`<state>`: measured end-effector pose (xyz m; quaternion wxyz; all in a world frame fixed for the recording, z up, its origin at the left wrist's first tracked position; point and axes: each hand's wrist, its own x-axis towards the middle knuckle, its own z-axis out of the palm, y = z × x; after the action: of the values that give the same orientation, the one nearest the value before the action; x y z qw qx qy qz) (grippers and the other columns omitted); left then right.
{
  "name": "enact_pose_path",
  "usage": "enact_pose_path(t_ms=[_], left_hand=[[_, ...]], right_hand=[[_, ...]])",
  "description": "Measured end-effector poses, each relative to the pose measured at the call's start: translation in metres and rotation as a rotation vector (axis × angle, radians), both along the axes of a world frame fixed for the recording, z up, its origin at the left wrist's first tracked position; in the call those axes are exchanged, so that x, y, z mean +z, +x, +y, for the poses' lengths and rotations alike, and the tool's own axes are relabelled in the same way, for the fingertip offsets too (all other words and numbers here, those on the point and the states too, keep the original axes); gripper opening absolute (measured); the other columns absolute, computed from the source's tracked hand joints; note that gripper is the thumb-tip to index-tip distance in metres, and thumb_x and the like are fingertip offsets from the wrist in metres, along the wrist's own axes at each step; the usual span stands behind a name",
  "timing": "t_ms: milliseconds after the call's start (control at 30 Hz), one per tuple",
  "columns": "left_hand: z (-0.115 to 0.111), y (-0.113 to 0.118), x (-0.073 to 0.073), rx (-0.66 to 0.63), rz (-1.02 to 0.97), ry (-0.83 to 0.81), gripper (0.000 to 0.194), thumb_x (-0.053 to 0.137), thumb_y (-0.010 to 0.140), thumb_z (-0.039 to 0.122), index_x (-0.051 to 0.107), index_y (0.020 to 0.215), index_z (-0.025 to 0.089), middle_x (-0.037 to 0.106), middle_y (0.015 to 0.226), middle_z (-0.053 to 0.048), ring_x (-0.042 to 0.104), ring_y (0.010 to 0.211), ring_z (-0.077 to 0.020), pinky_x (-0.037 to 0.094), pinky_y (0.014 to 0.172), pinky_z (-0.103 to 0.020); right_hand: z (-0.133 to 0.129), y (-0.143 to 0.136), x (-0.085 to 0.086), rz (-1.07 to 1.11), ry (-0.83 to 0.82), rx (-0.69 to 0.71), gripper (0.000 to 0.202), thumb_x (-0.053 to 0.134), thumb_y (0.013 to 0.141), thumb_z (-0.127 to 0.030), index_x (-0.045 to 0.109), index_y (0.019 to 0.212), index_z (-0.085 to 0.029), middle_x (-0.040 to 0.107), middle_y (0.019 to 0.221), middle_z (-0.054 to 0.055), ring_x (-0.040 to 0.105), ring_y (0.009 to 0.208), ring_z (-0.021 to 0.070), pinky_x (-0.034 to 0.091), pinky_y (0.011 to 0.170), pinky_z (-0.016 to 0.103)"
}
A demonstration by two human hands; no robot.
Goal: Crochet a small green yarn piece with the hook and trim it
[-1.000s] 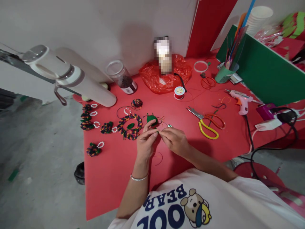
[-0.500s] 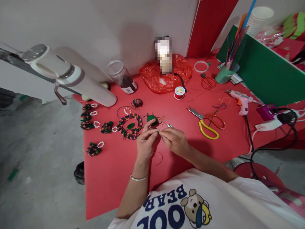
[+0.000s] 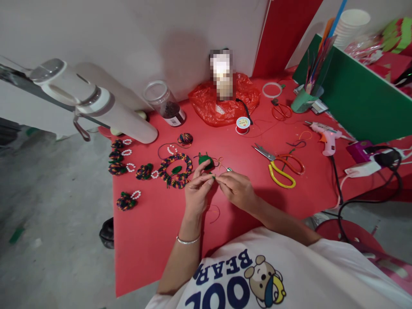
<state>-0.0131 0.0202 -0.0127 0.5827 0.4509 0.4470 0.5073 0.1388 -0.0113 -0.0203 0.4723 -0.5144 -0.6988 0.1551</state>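
Between the fingertips of both hands is a small piece of green yarn (image 3: 213, 177), mostly hidden. My left hand (image 3: 198, 189) pinches it with thumb and finger, its index finger raised beside a green yarn ball (image 3: 205, 161). My right hand (image 3: 237, 189) is closed, its fingertips pinched on the yarn from the right. Just beyond the right knuckles shows a crochet hook (image 3: 228, 169) with a green handle and thin metal shaft; whether it lies on the table or touches the hand, I cannot tell. A multicoloured crocheted ring (image 3: 163, 164) lies to the left, with a green leaf shape (image 3: 176, 170) inside.
Scissors (image 3: 274, 163) with red and yellow handles lie right of my hands, a pink glue gun (image 3: 328, 139) beyond. Pearl-looped yarn pieces (image 3: 126, 201) sit left. Behind stand a thread spool (image 3: 242, 124), a jar (image 3: 169, 107) and a tall bottle (image 3: 122, 118).
A little more of the green yarn shows between my fingertips. Both hands have otherwise hardly moved.
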Motion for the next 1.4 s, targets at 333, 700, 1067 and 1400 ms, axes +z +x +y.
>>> enact_pose_path(t_ms=[333,700,1067,1400], left_hand=[[-0.002,0.004,0.005,-0.003,-0.094,-0.050,0.015,0.088,0.071,0.034,0.083,0.081,0.024,0.060,0.146,-0.013,0.069,0.095,-0.0185,0.056,0.074,-0.029],[0.000,0.003,-0.001,0.016,0.049,0.063,0.010,0.086,0.075,0.029,0.083,0.083,0.024,0.066,0.137,-0.012,0.068,0.106,-0.0211,0.053,0.099,-0.040],[0.001,0.001,-0.009,0.037,0.161,0.161,0.007,0.078,0.082,0.024,0.083,0.087,0.024,0.070,0.129,-0.012,0.064,0.122,-0.0235,0.045,0.111,-0.043],[0.002,0.001,-0.016,0.064,0.286,0.248,0.008,0.074,0.083,0.023,0.081,0.086,0.021,0.071,0.128,-0.013,0.066,0.120,-0.0258,0.053,0.103,-0.043]], right_hand=[[-0.001,0.000,-0.002,-0.007,-0.016,0.016,0.022,0.055,0.099,-0.016,0.074,0.108,-0.022,0.078,0.097,0.006,0.073,0.088,0.0154,0.060,0.084,0.027],[0.003,-0.001,-0.008,0.052,0.026,0.006,0.021,0.056,0.099,-0.016,0.075,0.106,-0.022,0.079,0.095,0.006,0.074,0.087,0.0158,0.061,0.088,0.029],[0.009,-0.006,-0.019,0.183,-0.013,-0.007,0.014,0.063,0.096,-0.017,0.077,0.096,-0.020,0.079,0.089,0.005,0.073,0.079,0.0145,0.060,0.079,0.026],[0.011,-0.008,-0.022,0.228,-0.204,-0.036,0.014,0.067,0.091,-0.019,0.080,0.094,-0.025,0.080,0.088,0.004,0.072,0.074,0.0161,0.059,0.074,0.027]])
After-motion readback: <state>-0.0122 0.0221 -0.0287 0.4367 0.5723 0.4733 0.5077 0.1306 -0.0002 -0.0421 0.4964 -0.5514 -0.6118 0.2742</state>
